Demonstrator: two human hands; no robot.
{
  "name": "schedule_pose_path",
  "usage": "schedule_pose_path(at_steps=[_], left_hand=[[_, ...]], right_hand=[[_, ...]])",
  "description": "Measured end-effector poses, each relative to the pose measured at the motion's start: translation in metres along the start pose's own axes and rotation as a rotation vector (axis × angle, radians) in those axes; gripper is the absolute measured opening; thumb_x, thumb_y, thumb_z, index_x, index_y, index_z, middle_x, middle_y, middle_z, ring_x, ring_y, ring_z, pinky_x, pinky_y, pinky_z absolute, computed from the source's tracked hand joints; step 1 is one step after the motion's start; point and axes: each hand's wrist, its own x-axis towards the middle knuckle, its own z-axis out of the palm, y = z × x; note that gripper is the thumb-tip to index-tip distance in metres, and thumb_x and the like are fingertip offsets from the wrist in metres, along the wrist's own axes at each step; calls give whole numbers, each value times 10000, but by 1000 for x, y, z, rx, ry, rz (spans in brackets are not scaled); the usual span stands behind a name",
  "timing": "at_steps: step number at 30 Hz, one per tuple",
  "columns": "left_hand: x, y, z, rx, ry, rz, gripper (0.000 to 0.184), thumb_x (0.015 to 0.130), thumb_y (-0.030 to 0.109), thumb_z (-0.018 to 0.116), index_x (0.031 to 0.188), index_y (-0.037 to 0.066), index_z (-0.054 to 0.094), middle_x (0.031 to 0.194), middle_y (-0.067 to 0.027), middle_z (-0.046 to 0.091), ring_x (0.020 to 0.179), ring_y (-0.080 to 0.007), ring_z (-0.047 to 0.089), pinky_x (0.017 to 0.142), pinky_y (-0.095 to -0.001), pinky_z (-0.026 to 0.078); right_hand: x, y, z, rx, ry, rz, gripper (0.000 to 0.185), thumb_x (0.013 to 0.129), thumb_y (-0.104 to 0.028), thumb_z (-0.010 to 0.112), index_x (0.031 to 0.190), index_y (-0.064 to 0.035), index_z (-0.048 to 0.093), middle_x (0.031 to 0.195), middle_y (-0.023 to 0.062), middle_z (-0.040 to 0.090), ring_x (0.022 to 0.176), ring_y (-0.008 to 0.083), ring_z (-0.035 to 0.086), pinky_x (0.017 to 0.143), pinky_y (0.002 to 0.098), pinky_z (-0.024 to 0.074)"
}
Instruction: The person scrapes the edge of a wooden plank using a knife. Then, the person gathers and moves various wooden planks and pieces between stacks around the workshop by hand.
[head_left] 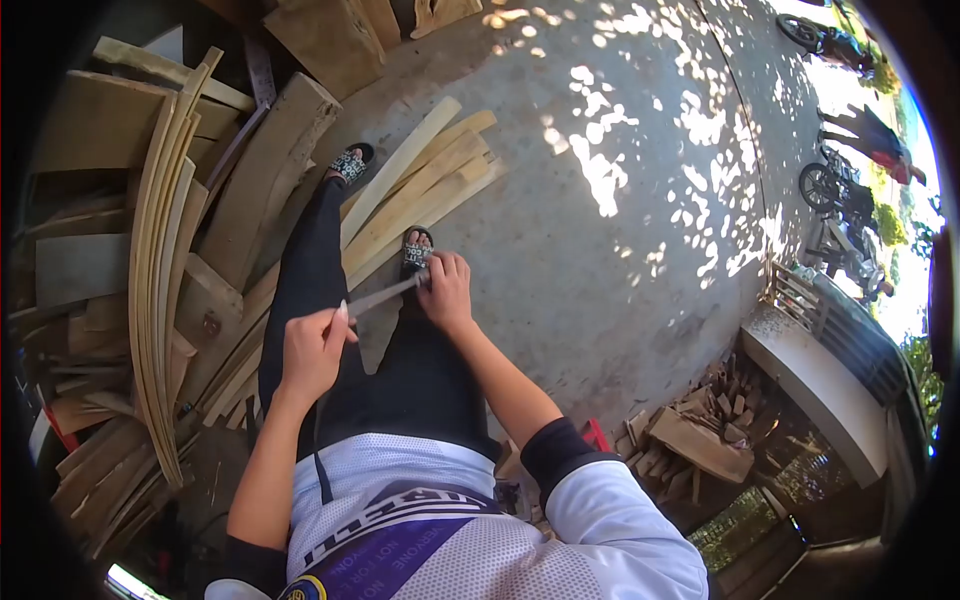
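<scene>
A thin, flat grey strip (385, 295) runs between my two hands in front of my thighs; its exact kind is too small to tell. My left hand (313, 352) is closed on the near left end, the thumb pressed along it. Curled fingers of my right hand (447, 290) grip the far right end and partly hide it. Beyond and beneath the hands, long pale boards (430, 190) lie on the floor between and beside my sandalled feet.
Bent thin planks (160, 260) and a thick rough board (270, 180) are stacked at my left. Wood offcuts (705, 435) lie in a heap at the right, beside a low wall (820, 385). A person (880, 140) and parked motorbikes (830, 185) are at the far right on the concrete floor (600, 280).
</scene>
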Motion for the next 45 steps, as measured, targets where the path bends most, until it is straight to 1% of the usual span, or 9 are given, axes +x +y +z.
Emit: schedule_pose_path(at_steps=[12,16,20,27,33,38,41,43,45], left_hand=[[-58,-132,66,-85,-46,-214,428,999,295,453,783,1,677,667,-119,675,681,-311,680,645,-404,513],[-86,-249,96,-274,46,-340,530,1014,395,390,855,-11,690,721,-135,696,722,-302,679,709,-393,518],[-151,-360,121,-502,272,-481,589,1019,428,369,860,-43,685,720,-126,701,685,-260,676,687,-367,523],[-375,-529,140,-931,676,-710,550,1033,394,385,996,-72,674,766,-134,710,662,-202,671,655,-320,526],[-603,-696,295,-1054,946,-1145,505,1010,374,425,949,-56,682,683,-113,668,623,-184,656,597,-325,531],[-674,-687,357,-1194,890,-1299,468,1001,372,433,876,10,702,649,-104,639,543,-209,630,515,-341,505],[-657,-684,364,-1203,666,-1201,453,1000,380,439,909,29,710,688,-126,665,621,-241,667,578,-360,520],[-632,-690,360,-709,657,-932,376,995,345,514,970,4,670,687,-84,637,591,-174,610,555,-326,512],[-593,-666,272,-788,706,-905,373,990,331,509,997,-6,668,792,-109,690,654,-189,645,634,-330,528]], right_hand=[[-150,32,58,83,-286,99,167,713,-76,687,839,-23,592,831,189,620,838,410,584,760,485,466],[-173,35,75,-260,-447,72,257,763,-206,650,966,-59,594,871,151,619,951,366,574,1032,554,301],[-165,22,83,-430,-814,300,310,817,-274,631,936,12,627,914,245,675,936,446,633,898,537,475],[-184,2,150,-688,-792,215,449,797,-350,648,908,85,664,845,303,672,825,433,679,762,498,550],[-188,-169,245,-677,-825,37,469,816,-367,617,952,82,639,905,333,652,924,483,635,846,525,503],[-214,-299,333,-514,-832,-289,416,817,-334,622,900,73,626,890,337,643,911,493,624,827,525,496],[-237,-355,379,-438,-894,-353,402,813,-320,630,902,72,621,887,334,640,915,486,623,820,521,490],[-254,-380,400,-401,-934,-346,403,815,-323,632,901,70,618,889,333,638,918,483,623,812,521,486],[-268,-398,416,-361,-966,-314,408,821,-332,631,898,69,614,892,330,637,916,484,622,800,524,482]])
